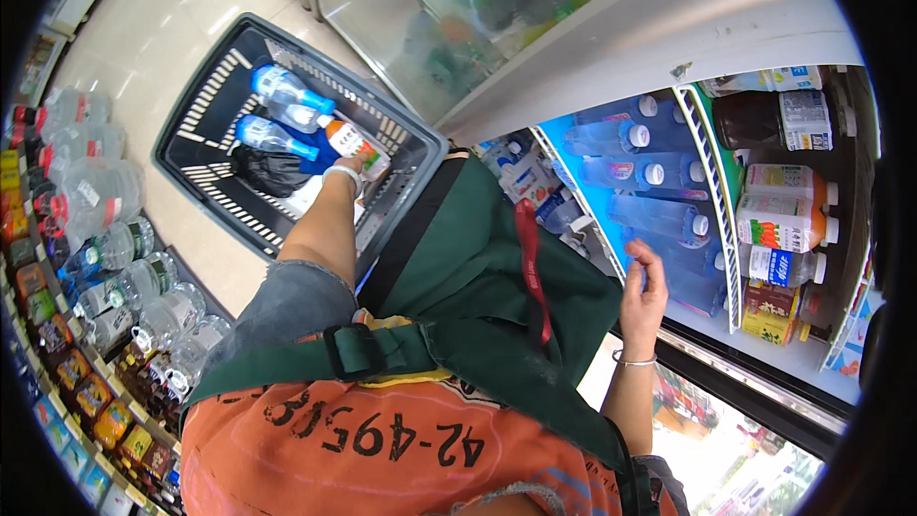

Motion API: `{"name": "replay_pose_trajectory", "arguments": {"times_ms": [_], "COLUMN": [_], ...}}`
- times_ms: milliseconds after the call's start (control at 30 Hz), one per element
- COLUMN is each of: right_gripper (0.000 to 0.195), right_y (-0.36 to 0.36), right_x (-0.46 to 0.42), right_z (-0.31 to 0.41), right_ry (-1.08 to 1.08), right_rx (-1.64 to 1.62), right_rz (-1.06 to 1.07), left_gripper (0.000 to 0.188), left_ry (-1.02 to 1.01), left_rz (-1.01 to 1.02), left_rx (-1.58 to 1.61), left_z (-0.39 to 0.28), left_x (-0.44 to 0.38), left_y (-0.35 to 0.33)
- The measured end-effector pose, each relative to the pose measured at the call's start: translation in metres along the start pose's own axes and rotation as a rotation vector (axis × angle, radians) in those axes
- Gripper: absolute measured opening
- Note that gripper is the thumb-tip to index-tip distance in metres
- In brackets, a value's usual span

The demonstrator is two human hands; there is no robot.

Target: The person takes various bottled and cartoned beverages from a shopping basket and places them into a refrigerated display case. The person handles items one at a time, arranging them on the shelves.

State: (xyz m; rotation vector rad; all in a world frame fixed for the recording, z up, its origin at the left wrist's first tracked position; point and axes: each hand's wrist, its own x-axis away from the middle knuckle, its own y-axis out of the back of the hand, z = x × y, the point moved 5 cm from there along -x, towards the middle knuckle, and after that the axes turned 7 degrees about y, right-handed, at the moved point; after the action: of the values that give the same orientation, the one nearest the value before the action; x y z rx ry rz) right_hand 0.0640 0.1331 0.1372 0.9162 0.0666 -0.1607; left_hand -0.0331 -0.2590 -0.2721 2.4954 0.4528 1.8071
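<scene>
My left hand [352, 166] reaches into a dark grey plastic shopping basket [188, 89] and grips a juice bottle [352, 137] with an orange top and a white label with printed vegetables. Clear bottles with blue caps and labels, one of them a water bottle [271, 135], lie beside it. Below them in the basket is a black plastic bag [269, 170]. My right hand [645, 294] holds nothing, its fingers loosely bent and apart. It hovers before the open drinks fridge, nearest to a row of clear bluish bottles [655, 216] with pale caps.
White wire dividers [709, 201] split the fridge shelf; juice bottles [781, 218] and a dark drink bottle [749, 120] lie beyond. The fogged fridge door [430, 7] stands past the basket. Large water bottles [100, 190] line the tiled floor [165, 7] at left, by packed shelves [93, 394].
</scene>
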Motion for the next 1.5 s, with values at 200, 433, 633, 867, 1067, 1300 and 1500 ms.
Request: {"name": "replay_pose_trajectory", "arguments": {"times_ms": [200,433,633,867,1067,1300,1500], "right_gripper": [0.014,0.013,0.015,0.018,0.019,0.018,0.024], "right_y": [-0.002,-0.017,-0.020,-0.021,-0.021,0.016,0.141], "right_x": [0.012,0.012,0.013,0.008,0.003,-0.006,-0.041], "right_z": [-0.005,-0.008,-0.012,-0.003,0.010,0.030,0.050], "right_ry": [-0.060,-0.053,-0.024,0.051,0.186,0.240,0.523], "right_rx": [0.043,0.048,0.040,0.019,-0.039,-0.061,0.340], "right_rz": [0.078,0.129,0.134,0.083,0.040,-0.057,-0.499], "left_gripper": [0.048,0.056,0.045,0.043,0.048,0.052,0.075], "left_ry": [0.100,0.081,0.099,0.084,-0.181,-0.694,-1.013], "left_rz": [0.037,-0.029,0.105,0.041,0.392,0.687,0.871], "left_rx": [0.333,0.521,0.511,0.469,0.629,0.456,0.084], "left_z": [0.014,0.004,0.027,0.012,-0.005,-0.048,-0.093], "left_x": [-0.027,-0.025,-0.095,-0.025,0.043,0.217,0.375], "left_y": [-0.018,-0.021,-0.028,0.001,0.055,0.079,0.001]}}
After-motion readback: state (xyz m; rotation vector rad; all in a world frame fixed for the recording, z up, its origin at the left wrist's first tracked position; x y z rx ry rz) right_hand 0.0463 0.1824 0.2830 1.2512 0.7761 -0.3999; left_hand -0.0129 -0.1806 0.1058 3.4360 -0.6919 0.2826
